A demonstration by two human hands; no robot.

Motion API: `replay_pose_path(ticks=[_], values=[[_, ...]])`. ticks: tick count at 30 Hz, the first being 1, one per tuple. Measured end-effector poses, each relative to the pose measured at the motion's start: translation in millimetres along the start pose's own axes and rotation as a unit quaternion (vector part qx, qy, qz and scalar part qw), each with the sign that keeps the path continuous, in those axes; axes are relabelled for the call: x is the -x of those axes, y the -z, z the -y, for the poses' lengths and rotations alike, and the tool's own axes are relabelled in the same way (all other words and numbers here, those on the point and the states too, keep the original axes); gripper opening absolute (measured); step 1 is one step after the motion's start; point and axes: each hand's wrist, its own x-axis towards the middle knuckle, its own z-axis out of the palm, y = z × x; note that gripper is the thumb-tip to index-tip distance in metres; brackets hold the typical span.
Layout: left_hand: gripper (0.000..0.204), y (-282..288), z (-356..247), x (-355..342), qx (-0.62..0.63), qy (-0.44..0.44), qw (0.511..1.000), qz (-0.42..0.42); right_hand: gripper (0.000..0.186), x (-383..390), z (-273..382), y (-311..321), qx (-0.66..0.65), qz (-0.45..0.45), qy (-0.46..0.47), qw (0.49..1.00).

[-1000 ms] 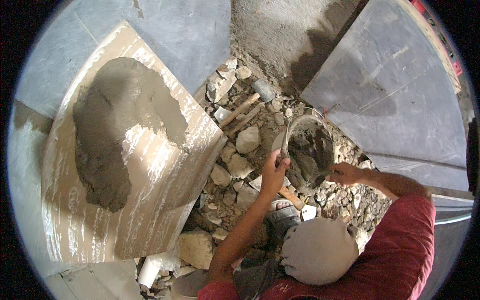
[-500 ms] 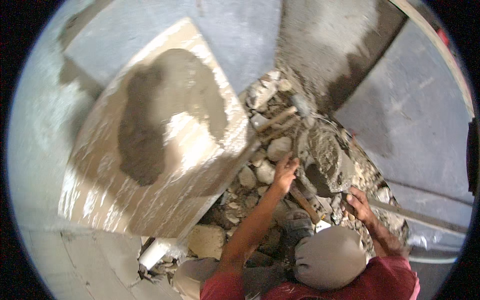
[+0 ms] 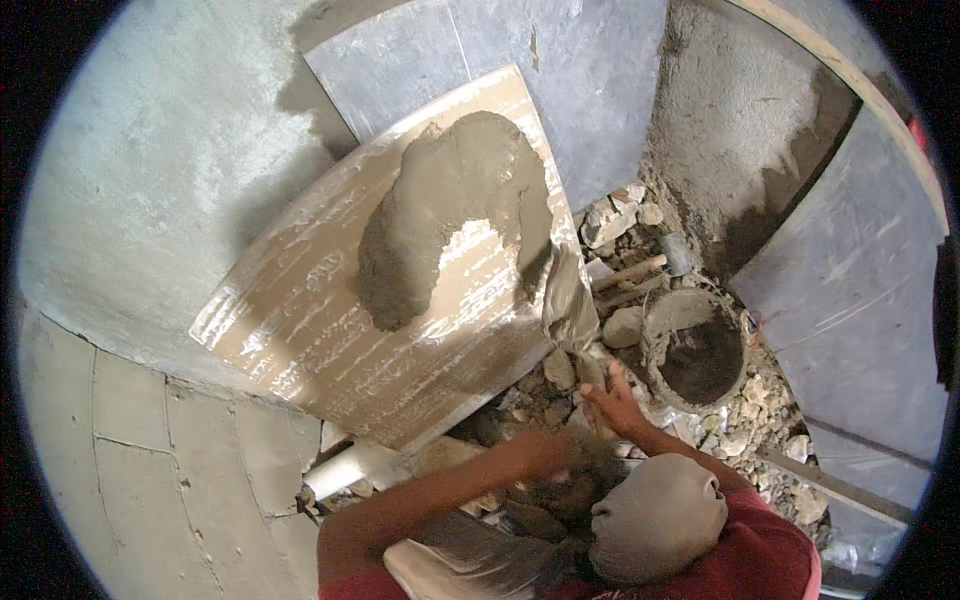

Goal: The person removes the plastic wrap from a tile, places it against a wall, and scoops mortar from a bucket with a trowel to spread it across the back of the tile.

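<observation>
My right hand (image 3: 617,405) is closed around the handle of a trowel. Its mortar-coated blade (image 3: 571,305) reaches up against the right edge of a large beige slab (image 3: 350,370). A thick, curved heap of wet grey mortar (image 3: 465,165) covers the slab's upper part. Motion smears my left hand (image 3: 548,455), low over the rubble and below the slab's near edge; its fingers cannot be made out. To the right of the trowel stands a round bucket (image 3: 748,345), its rim and inner wall crusted, with dark grey mortar inside.
A hammer (image 3: 675,254) with a wooden handle lies on broken stones (image 3: 745,425) beyond the bucket. A white pipe (image 3: 340,472) pokes out below the slab. Grey panels (image 3: 850,260) and a curved plastered wall (image 3: 160,200) surround the spot. A long bar (image 3: 835,485) lies at right.
The bucket, tilted before with my left hand at its rim, now stands upright. My left hand has drawn back toward me. My right hand has moved left to the slab's edge with the trowel.
</observation>
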Motion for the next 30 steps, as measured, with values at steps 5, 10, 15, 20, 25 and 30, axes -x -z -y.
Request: replay_pose_path(ticks=[5, 10, 15, 20, 25, 30], values=[[0.055, 27, -67, 115, 0.061, 0.08, 0.991, -0.083, 0.085, -20, -67, -24, -0.096, -0.055, -0.045, 0.993], [0.057, 32, -75, 143, 0.095, 0.129, 0.98, -0.117, 0.081, -99, -109, -58, -0.11, -0.11, 0.056, 0.986], [0.06, 21, -72, 149, 0.099, 0.185, 0.966, -0.149, 0.08, -132, -44, -132, -0.089, -0.109, 0.004, 0.99], [0.06, 39, -91, 153, 0.082, 0.164, 0.97, -0.157, 0.083, -120, -45, -124, 0.307, -0.015, 0.064, 0.949], [0.058, 38, -73, 150, 0.093, 0.167, 0.971, -0.146, 0.079, -62, -32, -96, 0.23, 0.005, 0.092, 0.969], [0.056, 30, -65, 149, 0.099, 0.156, 0.965, -0.185, 0.071, -52, -72, -44, -0.023, -0.062, 0.028, 0.997]])
